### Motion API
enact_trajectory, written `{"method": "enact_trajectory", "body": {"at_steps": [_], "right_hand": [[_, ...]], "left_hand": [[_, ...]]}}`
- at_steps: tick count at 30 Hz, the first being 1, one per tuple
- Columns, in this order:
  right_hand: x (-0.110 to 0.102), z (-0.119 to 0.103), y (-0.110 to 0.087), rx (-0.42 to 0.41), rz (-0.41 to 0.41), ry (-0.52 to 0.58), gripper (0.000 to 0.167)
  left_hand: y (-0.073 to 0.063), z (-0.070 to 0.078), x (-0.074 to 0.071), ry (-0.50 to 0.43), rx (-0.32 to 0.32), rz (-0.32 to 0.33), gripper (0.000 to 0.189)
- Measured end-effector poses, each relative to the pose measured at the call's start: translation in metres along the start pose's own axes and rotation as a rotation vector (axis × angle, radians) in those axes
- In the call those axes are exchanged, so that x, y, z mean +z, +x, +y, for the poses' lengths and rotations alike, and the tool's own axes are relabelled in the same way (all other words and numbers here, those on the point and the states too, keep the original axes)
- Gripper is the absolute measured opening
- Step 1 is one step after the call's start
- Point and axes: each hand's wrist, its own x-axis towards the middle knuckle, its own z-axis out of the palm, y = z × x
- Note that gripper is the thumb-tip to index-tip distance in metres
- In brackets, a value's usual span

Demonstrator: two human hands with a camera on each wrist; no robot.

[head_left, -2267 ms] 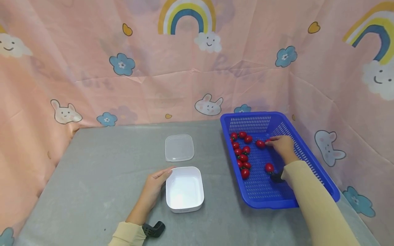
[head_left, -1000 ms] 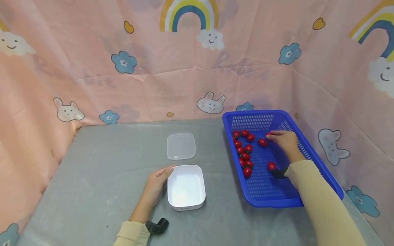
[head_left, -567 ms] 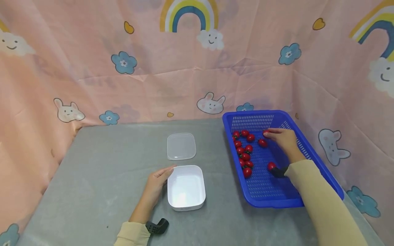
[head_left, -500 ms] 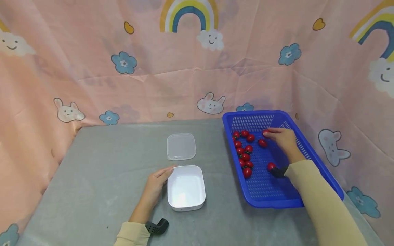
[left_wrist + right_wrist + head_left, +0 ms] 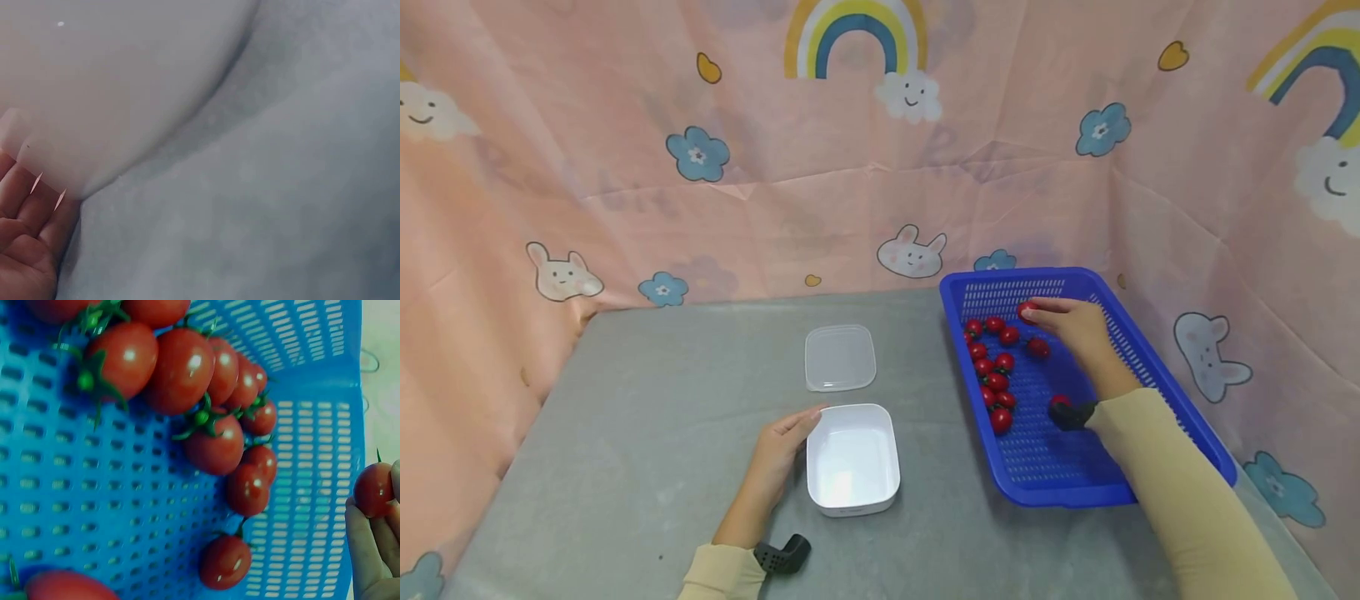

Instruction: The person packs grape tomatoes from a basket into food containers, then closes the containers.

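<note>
My right hand point(image 5: 1078, 327) pinches a cherry tomato point(image 5: 1027, 312) between thumb and fingertips, above the far part of a blue plastic basket point(image 5: 1052, 493). In the right wrist view this tomato point(image 5: 374, 489) has a thin green stem. Several more cherry tomatoes point(image 5: 996, 382) lie mostly along the basket's left side, some with green tops. My left hand point(image 5: 777, 450) holds a square white container point(image 5: 853, 458) by its upper left corner, thumb at the rim. The left wrist view shows the fingers point(image 5: 59, 228) against the container's outer wall point(image 5: 125, 94). Nothing lies inside the container.
A clear square lid point(image 5: 840, 358) lies flat on the grey table point(image 5: 647, 433) behind the container. Pink patterned cloth point(image 5: 775, 225) hangs behind and at both sides. Another tomato point(image 5: 1060, 401) is partly hidden by the black right wrist camera point(image 5: 1070, 416).
My right hand has lifted the pinched tomato up and to the left, away from the other tomatoes. The left hand and the white container stay in place.
</note>
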Motion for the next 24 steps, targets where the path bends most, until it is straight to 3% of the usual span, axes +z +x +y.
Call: {"method": "enact_trajectory", "body": {"at_steps": [24], "right_hand": [[0.015, -0.031, -0.024, -0.056, -0.057, 0.016, 0.067]], "left_hand": [[0.0, -0.002, 0.0, -0.003, 0.003, -0.001, 0.038]]}}
